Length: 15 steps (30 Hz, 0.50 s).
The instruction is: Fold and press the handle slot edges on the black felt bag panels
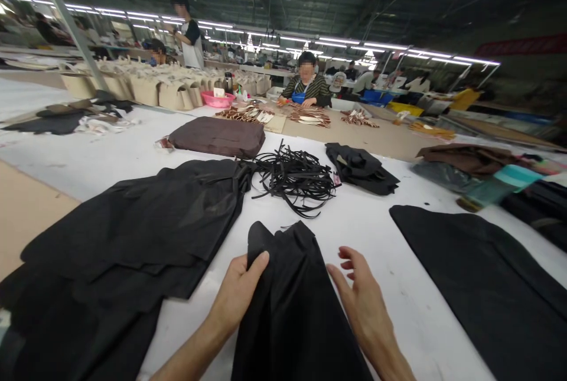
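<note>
A black fabric piece (pixel 296 304) hangs in folds at the bottom middle, its top edge bunched. My left hand (pixel 241 289) grips its left edge, thumb in front and the other fingers mostly hidden behind. Just off the right edge, my right hand (pixel 361 292) has its fingers curved and apart, with nothing in them. Beyond the fabric lies a tangled heap of thin black strips (pixel 296 177). Layered black cloth (pixel 133 227) spreads over the table to the left, and another stack of black panels (pixel 478 274) lies to the right.
On the white table (pixel 367 215) are a brown folded stack (pixel 219 136), a folded black bundle (pixel 361 168) and a teal-lidded bottle (pixel 496 186). Farther back, a co-worker (pixel 308 85) sits behind striped pieces. Cream bags (pixel 163 88) and a pink basin (pixel 217 98) stand behind, near a metal post (pixel 66 15).
</note>
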Each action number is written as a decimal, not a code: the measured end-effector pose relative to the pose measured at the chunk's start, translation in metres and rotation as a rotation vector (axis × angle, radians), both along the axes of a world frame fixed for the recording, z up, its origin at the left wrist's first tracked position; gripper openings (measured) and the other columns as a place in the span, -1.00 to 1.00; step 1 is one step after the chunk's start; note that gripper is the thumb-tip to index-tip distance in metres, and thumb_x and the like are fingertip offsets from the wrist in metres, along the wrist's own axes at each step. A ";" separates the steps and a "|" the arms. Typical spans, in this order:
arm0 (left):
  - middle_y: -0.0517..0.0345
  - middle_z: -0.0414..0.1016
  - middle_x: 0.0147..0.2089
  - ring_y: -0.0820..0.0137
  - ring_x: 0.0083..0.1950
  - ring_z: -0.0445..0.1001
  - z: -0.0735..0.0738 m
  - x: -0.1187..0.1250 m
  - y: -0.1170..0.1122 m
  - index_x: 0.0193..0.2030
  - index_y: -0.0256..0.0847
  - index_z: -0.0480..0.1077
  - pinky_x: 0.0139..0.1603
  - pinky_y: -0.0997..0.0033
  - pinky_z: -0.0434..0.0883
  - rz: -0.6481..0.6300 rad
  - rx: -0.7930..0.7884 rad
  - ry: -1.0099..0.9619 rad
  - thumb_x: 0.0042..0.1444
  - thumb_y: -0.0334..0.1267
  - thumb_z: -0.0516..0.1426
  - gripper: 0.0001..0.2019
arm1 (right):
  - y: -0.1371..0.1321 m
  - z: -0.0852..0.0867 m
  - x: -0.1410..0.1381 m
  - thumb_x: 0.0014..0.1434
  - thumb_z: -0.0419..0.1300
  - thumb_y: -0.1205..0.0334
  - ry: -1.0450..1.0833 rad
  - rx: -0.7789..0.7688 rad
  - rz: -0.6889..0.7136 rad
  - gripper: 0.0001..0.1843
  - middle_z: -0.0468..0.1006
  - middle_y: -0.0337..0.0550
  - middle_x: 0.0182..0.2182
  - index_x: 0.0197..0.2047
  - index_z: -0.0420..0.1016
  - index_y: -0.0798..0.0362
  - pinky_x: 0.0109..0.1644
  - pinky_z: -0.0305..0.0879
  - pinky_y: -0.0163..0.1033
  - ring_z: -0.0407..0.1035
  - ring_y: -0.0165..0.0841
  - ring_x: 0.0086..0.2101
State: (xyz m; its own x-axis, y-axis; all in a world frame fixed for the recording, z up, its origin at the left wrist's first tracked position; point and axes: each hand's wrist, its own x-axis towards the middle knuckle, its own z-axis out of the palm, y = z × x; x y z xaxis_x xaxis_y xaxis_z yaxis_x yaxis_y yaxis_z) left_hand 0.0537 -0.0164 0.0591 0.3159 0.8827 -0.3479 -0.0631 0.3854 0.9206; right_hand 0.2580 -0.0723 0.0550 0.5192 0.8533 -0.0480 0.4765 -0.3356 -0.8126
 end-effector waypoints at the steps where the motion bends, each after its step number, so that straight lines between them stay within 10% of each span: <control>1: 0.16 0.43 -0.51 0.33 -0.44 0.36 0.002 0.003 -0.002 -0.43 -0.27 0.43 -0.40 0.44 0.34 -0.006 0.027 0.011 0.01 0.14 0.13 -0.57 | -0.004 0.004 -0.013 0.04 0.14 -0.09 -0.020 -0.013 0.055 -0.51 0.44 -0.06 -0.10 -0.01 0.32 -0.01 -0.09 0.25 -0.07 0.33 -0.15 -0.15; 8: 0.23 0.31 -0.54 0.39 -0.43 0.27 0.019 0.013 -0.018 -0.54 -0.23 0.31 -0.45 0.52 0.27 -0.024 0.196 0.076 0.07 0.09 0.09 -0.60 | -0.016 0.010 -0.076 0.02 0.20 0.07 -0.156 0.007 0.309 -0.54 0.45 -0.04 -0.11 0.00 0.31 0.00 -0.05 0.24 -0.10 0.34 -0.11 -0.11; 10: 0.26 0.27 -0.57 0.42 -0.48 0.23 0.018 0.010 -0.019 -0.57 -0.22 0.27 -0.49 0.53 0.23 -0.034 0.209 0.098 0.07 0.08 0.09 -0.59 | -0.016 0.012 -0.073 0.17 0.01 0.11 -0.197 -0.020 0.345 -0.78 0.48 -0.12 -0.30 -0.20 0.39 -0.02 -0.22 0.23 -0.16 0.38 -0.21 -0.29; 15: 0.25 0.31 -0.59 0.38 -0.51 0.29 0.005 -0.020 -0.001 -0.55 -0.21 0.32 -0.45 0.46 0.29 -0.010 0.140 0.079 -0.02 0.10 0.16 -0.61 | -0.012 0.018 -0.025 0.18 -0.03 0.05 0.004 -0.094 0.294 -0.68 0.31 -0.28 -0.60 -0.52 0.27 0.01 -0.43 0.08 -0.28 0.21 -0.37 -0.51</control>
